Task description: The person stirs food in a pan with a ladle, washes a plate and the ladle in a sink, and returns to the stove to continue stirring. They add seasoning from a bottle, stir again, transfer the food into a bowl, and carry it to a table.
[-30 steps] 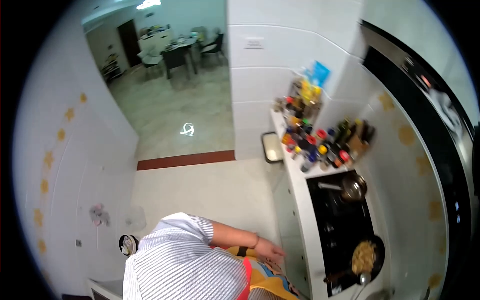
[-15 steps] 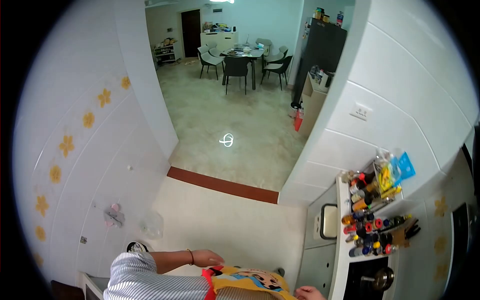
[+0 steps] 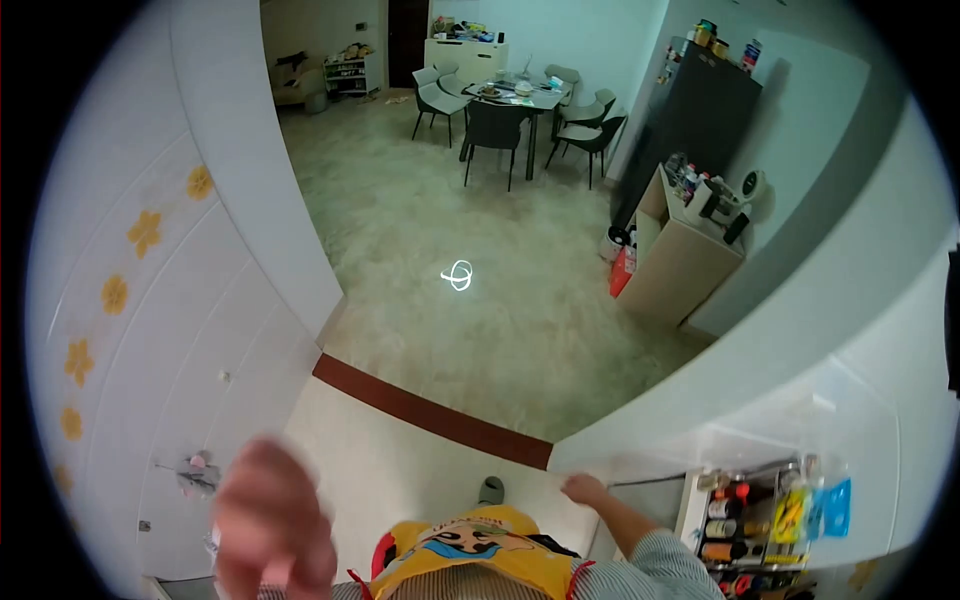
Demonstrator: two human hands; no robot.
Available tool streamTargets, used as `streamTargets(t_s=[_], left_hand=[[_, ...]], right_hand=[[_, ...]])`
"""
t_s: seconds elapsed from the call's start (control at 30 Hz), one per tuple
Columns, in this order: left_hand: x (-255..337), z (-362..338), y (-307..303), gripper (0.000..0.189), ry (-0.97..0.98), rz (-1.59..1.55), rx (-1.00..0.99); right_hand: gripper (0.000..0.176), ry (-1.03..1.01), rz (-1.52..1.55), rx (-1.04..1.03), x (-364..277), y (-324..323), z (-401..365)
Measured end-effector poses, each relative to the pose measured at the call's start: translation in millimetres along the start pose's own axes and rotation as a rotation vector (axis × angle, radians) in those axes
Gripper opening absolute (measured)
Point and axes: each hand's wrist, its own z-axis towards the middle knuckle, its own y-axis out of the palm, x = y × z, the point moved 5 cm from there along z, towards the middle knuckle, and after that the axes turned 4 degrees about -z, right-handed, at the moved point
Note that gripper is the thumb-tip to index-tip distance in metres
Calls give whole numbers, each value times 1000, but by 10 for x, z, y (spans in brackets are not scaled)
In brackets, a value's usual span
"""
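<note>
My left hand (image 3: 270,525) is raised close to the camera at the lower left, and motion smears its fingers. Whether they are apart or closed does not show. Beyond it is the white tiled wall. My right hand (image 3: 582,489) hangs forward at hip height by the doorway's right side, fingers curled in, with no object visible in it. Between the two arms is the yellow apron (image 3: 475,545) with a cartoon print and red edging. One slippered foot (image 3: 491,490) shows ahead of the apron.
A brown threshold strip (image 3: 430,412) crosses the doorway ahead. Beyond it are a dining table (image 3: 540,98) with chairs, a dark fridge (image 3: 690,120) and a wooden cabinet (image 3: 680,265). Bottles (image 3: 725,527) crowd the counter rack on my right. A plastic hanging item (image 3: 197,472) is on the left wall.
The view has moved toward the doorway. My left hand has risen from in front of the apron toward the camera. My right hand has swung forward, and the slippered foot now shows more fully.
</note>
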Motion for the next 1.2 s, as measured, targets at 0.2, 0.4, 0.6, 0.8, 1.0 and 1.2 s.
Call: streamTargets(t_s=[0.2,0.4,0.6,0.8,1.0,1.2], left_hand=[[-762,1404,-18,13,866,7,-22],[-2889,2105,-423,13,857,178,235],[-5436,3830,-1242,30,282,34,-119],[-7229,5769,-1346,42,271,-435,-185],[-9728,6725,-834,44,-70,-1007,-362],[-11737,8223,-725,40,-209,-940,-324]], right_hand=[[28,-396,505,482,-1781,-4081,2126],[31,-658,226,429,-1971,-5735,4006],[30,-55,43,415,859,-5543,6030],[27,788,502,-174,3091,-4937,6035],[32,847,635,-263,3834,-5445,7833],[34,-147,-294,-53,3748,-8300,11662]])
